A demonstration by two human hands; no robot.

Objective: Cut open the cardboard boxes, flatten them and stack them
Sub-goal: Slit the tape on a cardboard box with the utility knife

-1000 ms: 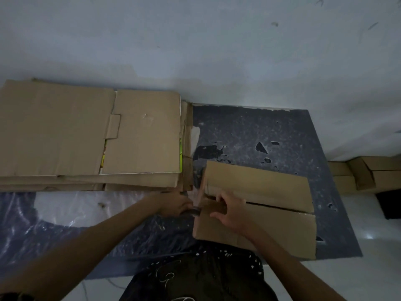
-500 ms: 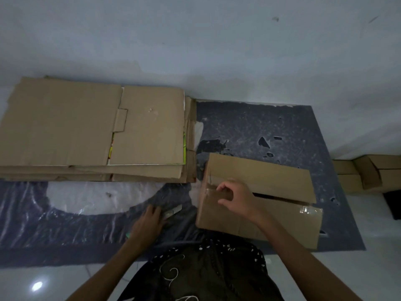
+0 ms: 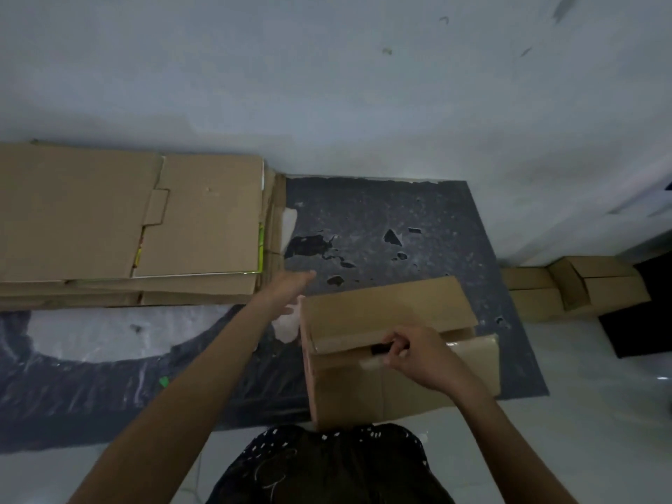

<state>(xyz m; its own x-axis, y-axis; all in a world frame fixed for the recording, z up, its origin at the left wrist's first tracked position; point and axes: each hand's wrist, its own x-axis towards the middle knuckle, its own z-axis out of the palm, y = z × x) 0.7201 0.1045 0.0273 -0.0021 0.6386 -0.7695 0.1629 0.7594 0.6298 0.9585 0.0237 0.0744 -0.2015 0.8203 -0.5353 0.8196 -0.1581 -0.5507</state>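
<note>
A brown cardboard box (image 3: 363, 387) stands on the dark mat right in front of me, its top seam slit open. My right hand (image 3: 414, 354) has its fingers curled into the gap and grips the edge of the far top flap (image 3: 385, 311). My left hand (image 3: 289, 289) reaches out just past the box's far left corner, fingers straight, blurred, holding nothing. A stack of flattened cardboard (image 3: 127, 227) lies at the left against the wall. A small green item (image 3: 163, 381) shows on the mat beside my left forearm.
The worn dark mat (image 3: 400, 220) reaches to the wall. Clear plastic sheeting (image 3: 91, 340) lies on its left part. More cardboard boxes (image 3: 582, 285) sit at the right by the wall, with a black object (image 3: 640, 321) beside them. White floor tiles lie near me.
My left hand has left the cutter on the mat and swung forward to the box's far left corner. My right hand slid right along the seam and hooked into the gap.
</note>
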